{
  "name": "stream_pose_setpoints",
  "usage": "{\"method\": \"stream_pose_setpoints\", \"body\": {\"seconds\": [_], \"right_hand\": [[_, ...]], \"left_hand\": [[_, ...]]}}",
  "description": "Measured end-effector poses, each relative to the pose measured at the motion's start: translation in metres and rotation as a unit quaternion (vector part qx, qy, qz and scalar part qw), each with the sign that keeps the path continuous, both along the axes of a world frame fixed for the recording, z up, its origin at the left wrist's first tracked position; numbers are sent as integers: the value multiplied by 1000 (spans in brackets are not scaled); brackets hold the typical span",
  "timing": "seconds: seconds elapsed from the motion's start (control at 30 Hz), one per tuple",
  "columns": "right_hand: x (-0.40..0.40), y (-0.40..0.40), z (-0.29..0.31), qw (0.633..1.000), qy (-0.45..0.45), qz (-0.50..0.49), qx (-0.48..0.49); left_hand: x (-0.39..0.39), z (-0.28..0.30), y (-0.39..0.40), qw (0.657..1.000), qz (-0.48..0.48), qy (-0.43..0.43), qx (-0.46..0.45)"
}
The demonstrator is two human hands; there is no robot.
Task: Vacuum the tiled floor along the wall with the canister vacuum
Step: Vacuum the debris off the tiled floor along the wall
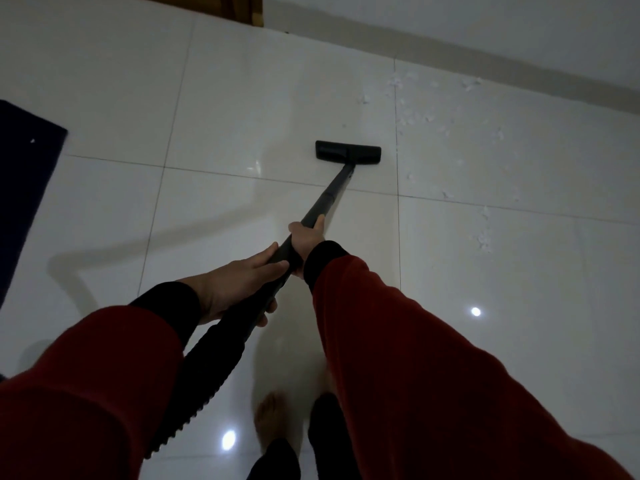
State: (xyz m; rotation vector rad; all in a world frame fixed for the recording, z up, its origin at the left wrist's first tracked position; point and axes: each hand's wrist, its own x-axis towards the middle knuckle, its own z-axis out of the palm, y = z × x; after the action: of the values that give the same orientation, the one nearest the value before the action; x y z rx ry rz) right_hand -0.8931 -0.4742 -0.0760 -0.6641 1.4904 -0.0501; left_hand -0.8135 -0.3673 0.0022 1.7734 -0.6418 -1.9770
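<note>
- While both hands grip one black vacuum tube (325,199), the right hand (306,242) sits further down it, fingers wrapped fully round and thumb lying along the tube.
- Left hand (239,282) holds the upper end of the same tube, fingers curled round it just above the ribbed hose (204,372), which drops toward the lower left.
- Both arms wear red sleeves (398,341) with dark cuffs.
- Tube slopes down to a flat black floor head (348,153), resting on the floor a little way short of the wall.
- Floor (242,98) is large glossy white tiles with thin dark joints; bright light spots reflect in it.
- White scraps (415,116) lie scattered to the right of the floor head, between it and the wall.
- Wall (485,29) is pale, with a light skirting strip along its base.
- Dark mat (24,188) lies at the left edge, well apart from the head.
- Brown wooden frame (239,8) shows at top.
- Bare foot (273,417) stands on the tile below the hands.
</note>
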Motion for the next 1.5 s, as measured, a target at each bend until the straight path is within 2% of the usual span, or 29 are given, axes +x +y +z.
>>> {"method": "stream_pose_setpoints", "body": {"seconds": [0.27,0.67,1.0,1.2,1.43,1.5], "right_hand": [[26,-87,-15,1000,1,-10,-20],[72,-219,-17,999,-33,-26,-10],[123,-297,-25,994,-82,-76,-12],[156,-332,-28,993,-76,-86,-36],[167,-375,-38,995,-60,-66,-37],[165,-386,-40,992,-82,-93,-24]], "left_hand": [[28,-21,-85,999,33,27,5],[74,-22,-219,999,32,-8,10],[134,-33,-302,1000,-2,-20,9],[168,-34,-340,1000,-7,-22,3],[174,-46,-376,1000,15,-24,-3],[174,-49,-384,999,8,-35,-6]]}}
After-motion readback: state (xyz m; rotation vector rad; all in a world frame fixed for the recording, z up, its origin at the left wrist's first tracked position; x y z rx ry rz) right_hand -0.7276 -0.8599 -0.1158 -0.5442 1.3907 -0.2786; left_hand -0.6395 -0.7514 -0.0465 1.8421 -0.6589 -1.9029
